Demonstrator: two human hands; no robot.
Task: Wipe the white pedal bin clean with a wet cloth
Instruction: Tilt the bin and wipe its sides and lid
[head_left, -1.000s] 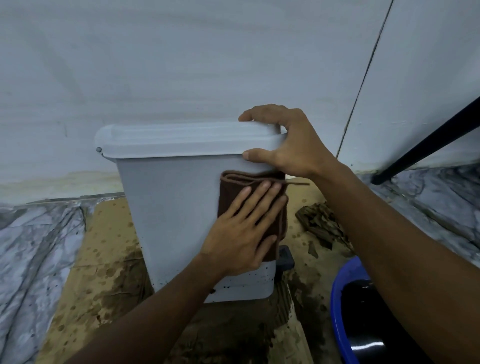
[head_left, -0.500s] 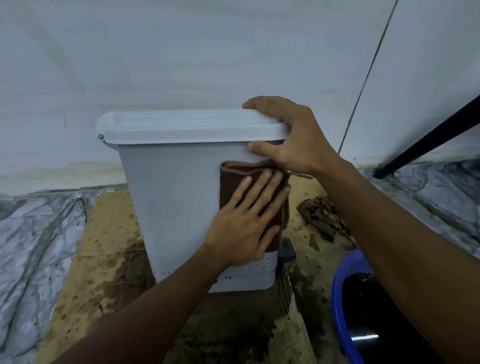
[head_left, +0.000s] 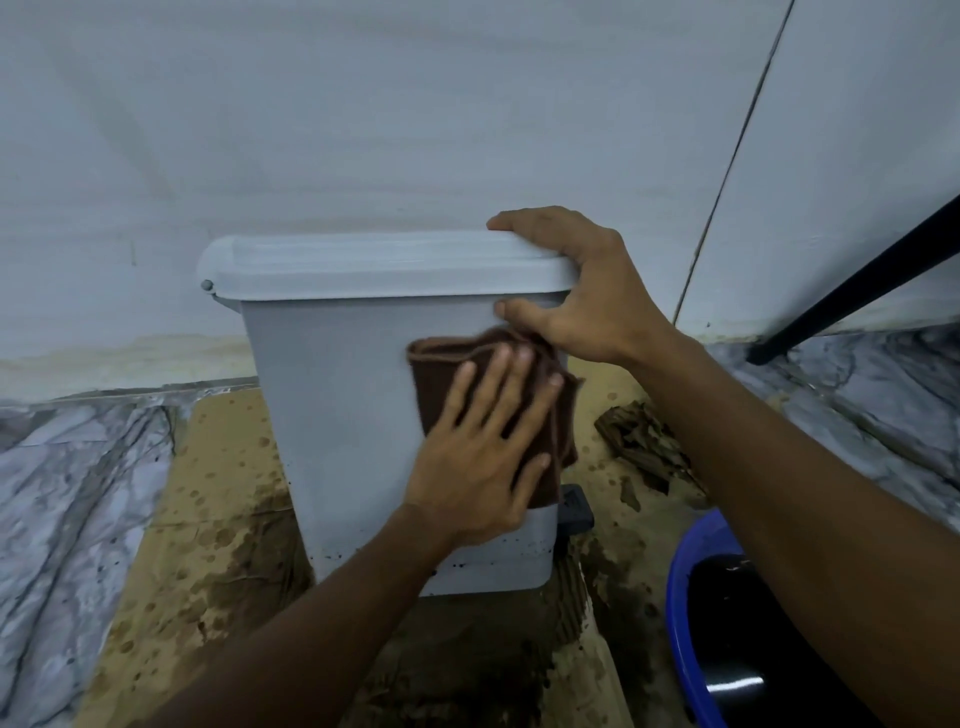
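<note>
Left hand (head_left: 480, 457) lies flat with fingers straight and spread, palm pressing the brown cloth (head_left: 428, 382) against the near face of the bin (head_left: 343, 415); nothing is curled round the cloth, it is held by pressure alone. The cloth is folded and covers the upper right part of that face, its right edge hanging just past the bin's corner. Right hand (head_left: 582, 291), at 1 o'clock from the left, is clamped on the right end of the lid (head_left: 374, 260): fingers curled over the top, thumb set against the bin just under the lid's rim and touching the cloth's upper edge. The lid is down. A hinge pin (head_left: 207, 285) shows at its left end, at 9 o'clock. The bin stands upright at frame centre, against the wall (head_left: 363, 130), on wet, stained cardboard (head_left: 208, 493). Dark specks line the lower band of its near face. A dark pedal (head_left: 576, 506) projects from the bin's base at 4 o'clock from the left hand. Brown scraps (head_left: 639, 436) lie on the cardboard at 3 o'clock from the bin, close by. A blue basin (head_left: 680, 571) holding dark liquid sits at 4 o'clock, partly hidden by the right forearm. Marbled floor (head_left: 62, 493) extends on both sides. A black pole (head_left: 857, 286) slants at 2 o'clock
</note>
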